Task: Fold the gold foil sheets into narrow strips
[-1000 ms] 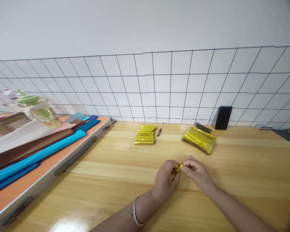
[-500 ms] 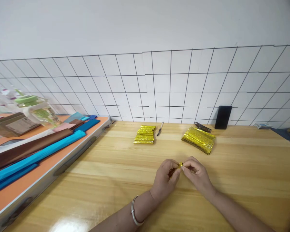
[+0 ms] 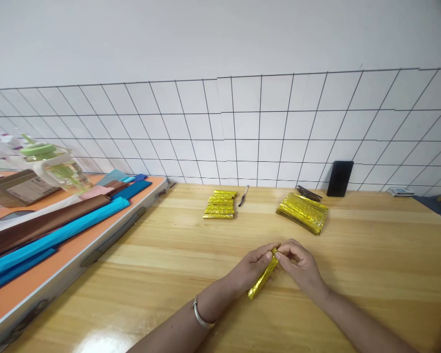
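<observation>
A narrow folded strip of gold foil (image 3: 261,283) slants between my hands above the wooden table, its lower end pointing toward me. My left hand (image 3: 250,269), with a bangle on the wrist, grips the strip near its upper end, thumb on top. My right hand (image 3: 297,260) pinches the very tip of that same end between thumb and fingers. Beyond them lies a fanned stack of gold foil sheets (image 3: 303,213). Farther left, several folded gold foil strips (image 3: 219,206) rest in a row.
A pen (image 3: 243,196) lies beside the row of strips. Behind the foil stack are a dark stapler-like tool (image 3: 308,193) and a black phone-like slab (image 3: 340,179) against the wall. Left, an orange-topped board (image 3: 77,230) holds coloured paper rolls, a carton (image 3: 22,189) and a green-lidded bottle (image 3: 59,166).
My left hand has shifted its grip and turned, so the strip's long lower part now shows. My right hand stays at the strip's tip, nearly unmoved.
</observation>
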Tool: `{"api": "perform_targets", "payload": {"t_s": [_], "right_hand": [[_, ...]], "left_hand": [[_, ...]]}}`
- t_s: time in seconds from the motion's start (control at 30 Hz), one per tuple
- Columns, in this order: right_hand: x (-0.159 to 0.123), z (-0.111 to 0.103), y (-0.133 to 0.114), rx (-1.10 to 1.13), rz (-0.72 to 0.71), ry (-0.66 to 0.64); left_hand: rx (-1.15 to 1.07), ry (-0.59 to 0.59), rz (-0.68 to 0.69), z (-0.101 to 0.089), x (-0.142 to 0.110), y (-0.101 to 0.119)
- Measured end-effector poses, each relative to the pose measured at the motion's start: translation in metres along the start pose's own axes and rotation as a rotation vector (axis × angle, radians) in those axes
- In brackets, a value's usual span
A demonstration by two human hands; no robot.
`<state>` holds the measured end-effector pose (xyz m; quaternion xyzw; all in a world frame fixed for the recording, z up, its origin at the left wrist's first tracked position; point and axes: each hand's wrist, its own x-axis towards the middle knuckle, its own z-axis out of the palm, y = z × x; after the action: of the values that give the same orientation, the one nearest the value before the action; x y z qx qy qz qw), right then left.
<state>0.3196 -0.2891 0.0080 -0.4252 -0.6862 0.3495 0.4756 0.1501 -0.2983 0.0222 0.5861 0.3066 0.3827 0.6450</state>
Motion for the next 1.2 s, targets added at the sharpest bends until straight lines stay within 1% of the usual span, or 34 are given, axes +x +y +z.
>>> {"api": "perform_targets", "payload": {"t_s": [0.07, 0.13, 0.2, 0.3, 0.4, 0.47, 0.57, 0.67, 0.77, 0.87, 0.93, 1.0, 1.13, 1.2], "right_hand": [[-0.001, 0.000, 0.001, 0.012, 0.027, 0.008], [-0.001, 0.000, 0.001, 0.031, 0.063, 0.008], [-0.002, 0.000, 0.002, 0.053, 0.102, 0.005], [-0.002, 0.001, 0.003, 0.075, 0.138, 0.011], [-0.001, 0.002, 0.003, 0.095, 0.160, 0.018], [-0.001, 0.003, 0.003, 0.102, 0.167, 0.023], [-0.001, 0.005, 0.003, 0.100, 0.164, 0.035], [-0.002, 0.004, 0.004, 0.140, 0.164, 0.029], [-0.002, 0.002, 0.006, 0.275, 0.198, -0.022], [-0.002, -0.001, 0.005, 0.396, 0.250, -0.114], [0.000, -0.003, 0.004, 0.436, 0.280, -0.176], [0.002, -0.005, 0.003, 0.466, 0.305, -0.217], [0.004, -0.009, 0.004, 0.526, 0.323, -0.252], [0.004, -0.010, 0.004, 0.546, 0.328, -0.261]], "left_hand": [[-0.040, -0.076, -0.066, 0.000, -0.003, 0.000], [-0.007, -0.107, -0.080, 0.000, -0.004, -0.006], [0.110, -0.088, -0.052, -0.001, -0.003, -0.014], [0.336, -0.048, 0.027, -0.001, -0.001, -0.027], [0.569, -0.043, 0.092, -0.001, -0.001, -0.032], [0.699, -0.044, 0.094, 0.001, -0.001, -0.031], [0.831, -0.042, 0.027, 0.004, -0.002, -0.030], [0.844, -0.009, -0.008, 0.006, -0.002, -0.031], [0.759, 0.054, 0.073, 0.006, -0.001, -0.032], [0.696, 0.074, 0.150, 0.005, 0.000, -0.032], [0.693, 0.071, 0.159, 0.005, 0.000, -0.031], [0.730, 0.066, 0.136, 0.005, 0.000, -0.029], [0.848, 0.013, 0.061, 0.005, -0.004, -0.024], [0.906, -0.010, 0.057, 0.005, -0.005, -0.021]]}}
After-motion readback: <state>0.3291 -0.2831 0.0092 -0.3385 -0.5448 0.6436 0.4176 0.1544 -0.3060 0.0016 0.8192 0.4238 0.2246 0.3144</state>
